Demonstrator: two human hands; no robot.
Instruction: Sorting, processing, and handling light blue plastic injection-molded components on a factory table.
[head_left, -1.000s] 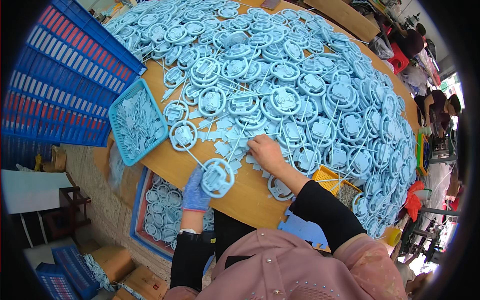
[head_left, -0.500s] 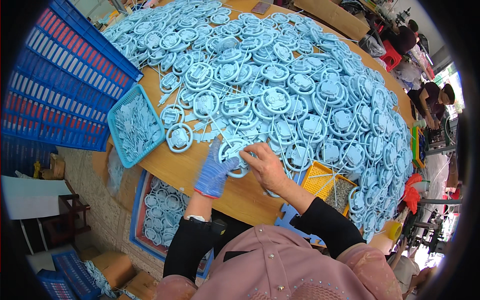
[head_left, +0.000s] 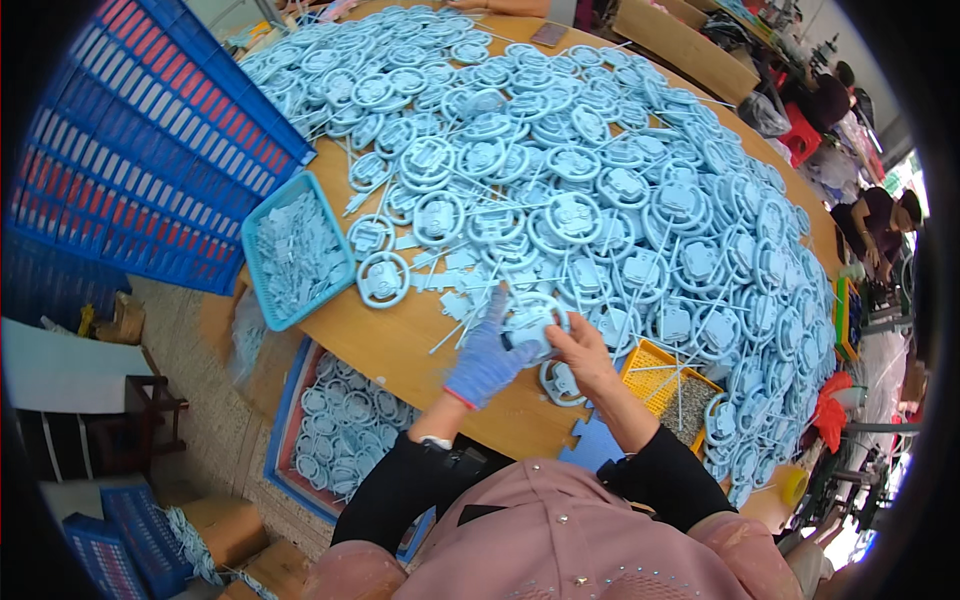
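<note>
Where the two hands meet over the near edge of the desk (head_left: 400,345), much of the pale blue plastic ring (head_left: 530,322) they share is covered: the gloved left hand (head_left: 487,352) wraps its near side with fingers curled on the rim, and the bare right hand (head_left: 583,350) closes on its right edge, so its centre part is hard to make out. A second ring (head_left: 560,383) lies half hidden under the right wrist. The heap of rings (head_left: 600,170) beyond is far too many to count, and it runs out of view at the far edge. One blue tray (head_left: 296,252) of small loose pieces sits at the left edge of the desk, one yellow basket (head_left: 660,385) just right of the hands, and one bin (head_left: 345,430) of rings stands on the floor (partly under the desk). Stacked blue crates (head_left: 130,160) are cut off at the left. Half a second ago the hands held the ring in the same way; they now sit slightly nearer the body.
</note>
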